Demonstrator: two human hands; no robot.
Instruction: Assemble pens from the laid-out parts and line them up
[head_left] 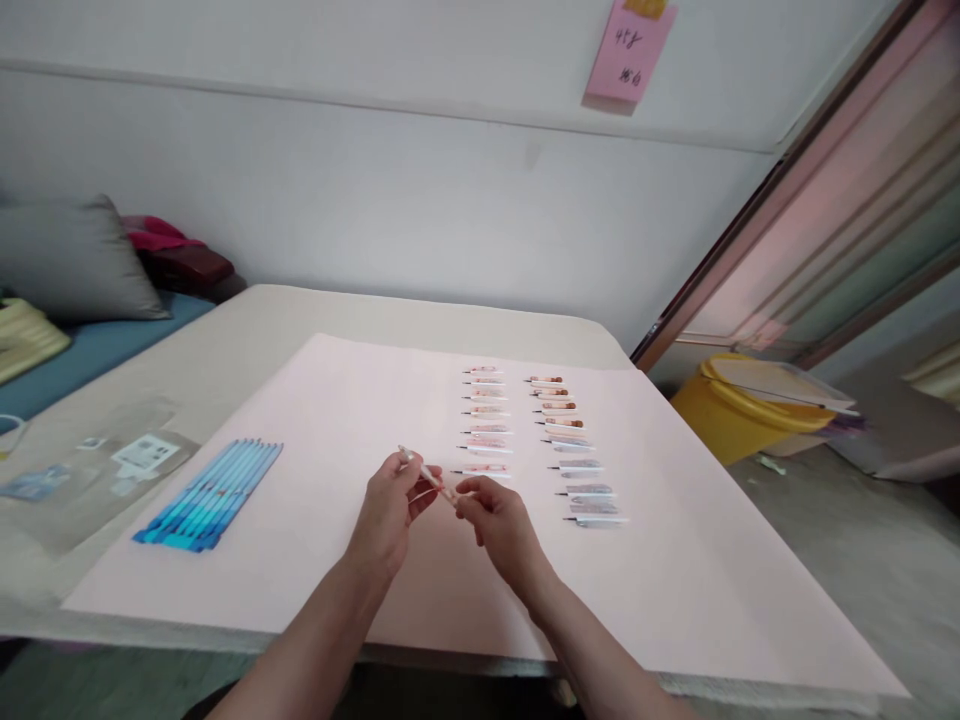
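Both of my hands hold a slim pen [427, 474] above the pale sheet. My left hand [390, 502] is closed around its upper part, and a thin pale piece beside the pen is too small to make out. The fingers of my right hand [491, 515] pinch its lower, reddish-patterned end. Past my right hand lies a column of slim pink-patterned pen pieces [486, 429] with dark pointed tips. Farther right, a second column holds brown-ended pieces [559, 406] and greyish ones [590, 490]. At left, several blue pens [214, 495] lie side by side in a row.
The pale sheet [337, 400] covers much of the table [420, 312]. Clear plastic bags [97, 470] lie at the left edge. A yellow bin [709, 410] stands on the floor at right. A grey cushion [67, 260] rests at far left; a pink note [626, 55] hangs on the wall.
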